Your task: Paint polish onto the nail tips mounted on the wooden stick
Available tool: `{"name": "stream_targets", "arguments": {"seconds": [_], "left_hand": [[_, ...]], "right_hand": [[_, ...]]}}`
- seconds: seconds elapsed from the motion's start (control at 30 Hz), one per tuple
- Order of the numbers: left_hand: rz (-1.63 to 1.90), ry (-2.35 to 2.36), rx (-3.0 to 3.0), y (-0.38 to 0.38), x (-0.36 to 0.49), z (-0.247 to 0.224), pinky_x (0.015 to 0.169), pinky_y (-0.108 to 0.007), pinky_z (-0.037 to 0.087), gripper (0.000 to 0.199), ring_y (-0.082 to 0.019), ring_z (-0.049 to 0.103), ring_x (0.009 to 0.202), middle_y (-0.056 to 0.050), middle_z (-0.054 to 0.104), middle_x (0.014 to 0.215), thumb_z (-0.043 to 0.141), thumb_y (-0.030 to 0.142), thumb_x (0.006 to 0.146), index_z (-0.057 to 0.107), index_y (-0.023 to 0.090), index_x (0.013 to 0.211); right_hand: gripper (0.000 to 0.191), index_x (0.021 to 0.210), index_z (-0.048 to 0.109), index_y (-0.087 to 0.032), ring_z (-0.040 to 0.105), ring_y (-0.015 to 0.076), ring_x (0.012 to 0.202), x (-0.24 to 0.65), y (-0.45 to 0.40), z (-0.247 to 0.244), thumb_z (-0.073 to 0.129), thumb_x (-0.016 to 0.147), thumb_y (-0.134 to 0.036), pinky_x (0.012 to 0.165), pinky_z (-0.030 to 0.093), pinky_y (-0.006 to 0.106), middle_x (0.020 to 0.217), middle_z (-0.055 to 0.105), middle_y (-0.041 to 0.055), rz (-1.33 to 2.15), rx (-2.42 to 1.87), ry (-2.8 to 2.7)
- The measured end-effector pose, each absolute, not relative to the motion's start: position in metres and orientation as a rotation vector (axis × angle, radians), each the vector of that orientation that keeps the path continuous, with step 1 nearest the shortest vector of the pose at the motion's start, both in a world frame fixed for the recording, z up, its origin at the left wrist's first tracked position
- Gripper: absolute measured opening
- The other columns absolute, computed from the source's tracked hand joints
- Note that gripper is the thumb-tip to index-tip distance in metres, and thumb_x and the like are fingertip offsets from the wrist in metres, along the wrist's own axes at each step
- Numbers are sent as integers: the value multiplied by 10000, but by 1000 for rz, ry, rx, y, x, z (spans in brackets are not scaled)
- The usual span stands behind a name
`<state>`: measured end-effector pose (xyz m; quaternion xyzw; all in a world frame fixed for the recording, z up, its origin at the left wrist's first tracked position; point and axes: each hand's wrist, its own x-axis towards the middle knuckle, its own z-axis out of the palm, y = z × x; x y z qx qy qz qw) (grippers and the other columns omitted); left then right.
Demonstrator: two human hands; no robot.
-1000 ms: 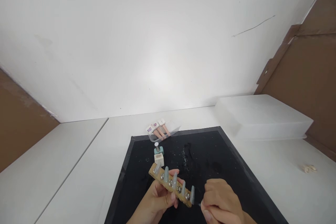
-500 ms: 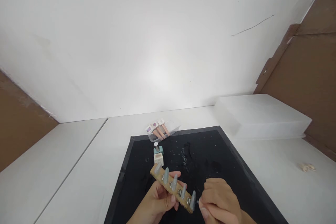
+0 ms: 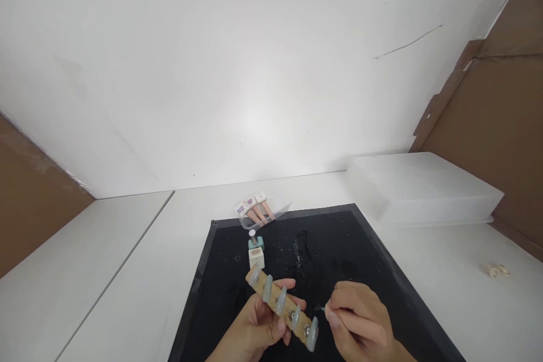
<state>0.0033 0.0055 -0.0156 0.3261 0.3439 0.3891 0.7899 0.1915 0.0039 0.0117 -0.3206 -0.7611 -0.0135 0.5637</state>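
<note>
My left hand [image 3: 258,325] is closed on a tan wooden strip [image 3: 283,306], tilted down to the right. Several grey-blue, pointed false nails [image 3: 280,300] stand along it on small metal mounts. My right hand [image 3: 358,317] grips the thick pale-pink handle of a small brush [image 3: 362,328]. Its thin tip points left, a short way right of the strip's lower end and apart from the nails. Just beyond the strip's upper end are a white cube with a faint print [image 3: 256,258] and a small teal bottle [image 3: 257,243] with a pale-topped stem.
A black mat [image 3: 331,237] lies under the hands on the white table [image 3: 139,271]. A clear tray [image 3: 278,203] with several pink, white-ended items sits at its back edge. A translucent box [image 3: 428,192] stands back right, and small beige pieces [image 3: 495,270] lie at the right.
The right hand has turned and lifted a little, so more of the brush handle and tip shows. In the left hand, the strip has shifted slightly right and rotated, turning the nails.
</note>
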Motion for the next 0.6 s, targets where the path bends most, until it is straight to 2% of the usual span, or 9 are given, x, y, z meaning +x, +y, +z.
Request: {"name": "stream_targets", "arguments": {"seconds": [0.13, 0.4, 0.6], "left_hand": [[842, 748, 668, 6, 3, -14, 628, -279, 379, 440, -113, 536, 642, -59, 674, 911, 781, 271, 596, 664, 242, 1020], [843, 773, 627, 8, 2, -11, 632, -270, 375, 463, -88, 532, 605, -48, 678, 899, 799, 285, 567, 670, 255, 1010], [838, 763, 637, 7, 5, -12, 630, -273, 380, 485, -109, 543, 647, -54, 673, 891, 811, 292, 544, 666, 229, 1003]], "right_hand": [[267, 573, 556, -193, 581, 148, 419, 192, 3, 14, 456, 749, -18, 400, 455, 238, 476, 594, 15, -19, -765, -1748], [394, 516, 514, -191, 502, 123, 395, 190, 2, 11, 397, 889, -142, 410, 394, 244, 447, 560, 11, 164, -628, -1783], [403, 527, 530, -192, 491, 112, 384, 190, 3, 10, 388, 903, -159, 408, 370, 238, 460, 576, 5, 172, -597, -1832]]}}
